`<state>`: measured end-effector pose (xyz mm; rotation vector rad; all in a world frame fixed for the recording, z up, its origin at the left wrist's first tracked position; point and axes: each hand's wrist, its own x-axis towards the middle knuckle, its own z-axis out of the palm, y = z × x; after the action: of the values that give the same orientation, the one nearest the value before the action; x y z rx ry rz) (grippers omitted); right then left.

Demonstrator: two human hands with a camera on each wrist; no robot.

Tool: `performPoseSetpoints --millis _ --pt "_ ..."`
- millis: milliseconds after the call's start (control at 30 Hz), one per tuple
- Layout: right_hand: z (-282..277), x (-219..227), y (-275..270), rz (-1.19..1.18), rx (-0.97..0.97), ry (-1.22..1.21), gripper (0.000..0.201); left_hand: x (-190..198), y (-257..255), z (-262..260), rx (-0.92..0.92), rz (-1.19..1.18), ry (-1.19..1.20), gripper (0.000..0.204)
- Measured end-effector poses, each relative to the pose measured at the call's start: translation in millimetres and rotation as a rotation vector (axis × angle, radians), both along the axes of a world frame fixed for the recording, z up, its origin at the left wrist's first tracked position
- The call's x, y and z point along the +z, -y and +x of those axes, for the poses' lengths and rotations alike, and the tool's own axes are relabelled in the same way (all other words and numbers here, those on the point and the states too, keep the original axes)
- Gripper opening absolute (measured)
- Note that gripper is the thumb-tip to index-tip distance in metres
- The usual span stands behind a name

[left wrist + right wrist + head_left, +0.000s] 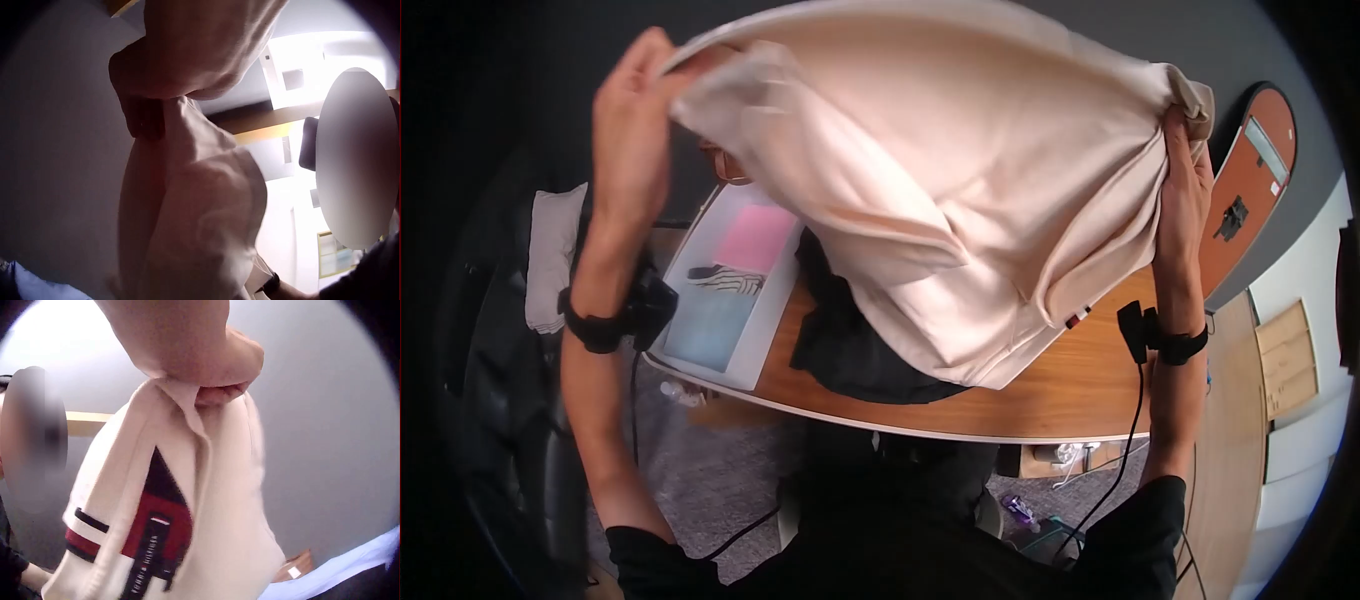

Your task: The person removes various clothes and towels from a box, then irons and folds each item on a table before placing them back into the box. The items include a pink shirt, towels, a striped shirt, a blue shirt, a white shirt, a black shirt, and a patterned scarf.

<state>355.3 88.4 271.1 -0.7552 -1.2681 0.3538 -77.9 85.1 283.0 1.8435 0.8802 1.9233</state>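
Note:
A cream garment (1000,150) is spread in the air between both hands, above the wooden table. At its upper left corner my left hand (632,120) grips the edge; the cloth hangs in folds beneath that hand (194,50) in the left wrist view. The opposite edge is bunched in my right hand (1186,200), thumb on the near side. Close below the right hand (206,350), a black woven brand label (147,559) and a navy and red inset show inside the cloth. Under the garment lies a black cloth item (865,355), partly hidden by it.
On the table's left stands a white tray (750,350) holding a pink folded cloth (755,238), a striped piece (735,280) and a light blue cloth (712,325). The wooden tabletop (1090,370) has a pale edge. A rounded brown board (1250,190) stands at the right.

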Motion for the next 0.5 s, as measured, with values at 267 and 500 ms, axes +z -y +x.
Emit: performPoseSetpoints --millis 267,500 --pt "41.6 8.4 -5.3 -0.033 -0.260 0.479 0.036 24.3 -6.0 -18.4 0.089 0.009 -0.095 0.018" --pt "59.8 39.8 -84.4 0.075 -0.231 0.583 0.030 57.6 -33.0 45.9 -0.067 -0.169 -0.013 0.012"
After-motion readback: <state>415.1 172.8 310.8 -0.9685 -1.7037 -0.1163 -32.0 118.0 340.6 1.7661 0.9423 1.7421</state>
